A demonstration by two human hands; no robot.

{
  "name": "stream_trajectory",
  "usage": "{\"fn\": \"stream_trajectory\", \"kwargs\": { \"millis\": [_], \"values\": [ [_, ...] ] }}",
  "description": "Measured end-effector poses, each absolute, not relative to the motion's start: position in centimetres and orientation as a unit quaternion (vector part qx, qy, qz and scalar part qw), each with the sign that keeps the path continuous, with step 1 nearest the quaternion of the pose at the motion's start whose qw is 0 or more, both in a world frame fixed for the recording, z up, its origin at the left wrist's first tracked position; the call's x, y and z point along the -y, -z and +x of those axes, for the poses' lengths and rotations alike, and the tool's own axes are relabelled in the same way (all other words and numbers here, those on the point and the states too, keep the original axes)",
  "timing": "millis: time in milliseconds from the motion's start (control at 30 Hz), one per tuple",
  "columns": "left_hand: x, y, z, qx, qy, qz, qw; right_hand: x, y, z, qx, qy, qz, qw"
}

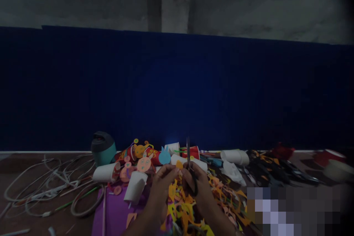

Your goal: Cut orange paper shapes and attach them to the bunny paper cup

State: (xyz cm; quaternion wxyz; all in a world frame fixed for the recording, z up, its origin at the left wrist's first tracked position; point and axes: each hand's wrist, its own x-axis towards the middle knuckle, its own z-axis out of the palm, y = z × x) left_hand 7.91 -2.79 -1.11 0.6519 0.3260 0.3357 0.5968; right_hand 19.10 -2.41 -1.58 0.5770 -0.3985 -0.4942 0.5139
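Note:
My left hand (161,184) is closed, pinching a small orange paper piece (179,164) between thumb and fingertips. Dark scissors (188,149) point upward from my right hand (201,182), whose fingers wrap around the handle. The right fingertips also meet near the paper's lower edge; whether they grip it I cannot tell. Below both hands lies a heap of yellow and orange paper scraps (181,210). A white paper cup (136,187) tilts to the left of my left hand, over a purple sheet (113,206).
Coiled white cables (51,180) spread at the left, near a teal-and-black container (103,149). Red cups with paper cutouts (143,165) lie behind my hands. More white cups (235,157) and crumpled white tissue (233,172) are at the right. A blue wall (177,92) stands behind.

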Motion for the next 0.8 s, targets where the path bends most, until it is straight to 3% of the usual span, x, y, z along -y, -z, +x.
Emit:
{"fn": "stream_trajectory", "kwargs": {
  "millis": [167, 333, 467, 600, 800],
  "values": [
    [2.6, 1.1, 7.9, -0.342, -0.562, 0.361, 0.661, 2.3, 1.1, 19.8, 0.490, -0.531, -0.398, 0.565],
    [2.1, 0.2, 7.1, -0.370, -0.539, 0.425, 0.626, 2.0, 0.3, 20.4, 0.527, -0.551, -0.433, 0.481],
    [2.0, -0.6, 6.6, -0.395, -0.529, 0.471, 0.585, 1.9, 0.6, 20.4, 0.536, -0.549, -0.405, 0.497],
    [2.0, -0.9, 6.6, -0.371, -0.559, 0.395, 0.627, 2.0, 1.0, 19.9, 0.531, -0.543, -0.367, 0.537],
    [1.6, 0.0, 6.5, -0.346, -0.624, 0.293, 0.637, 2.1, 2.1, 18.7, 0.585, -0.549, -0.354, 0.481]
  ]
}}
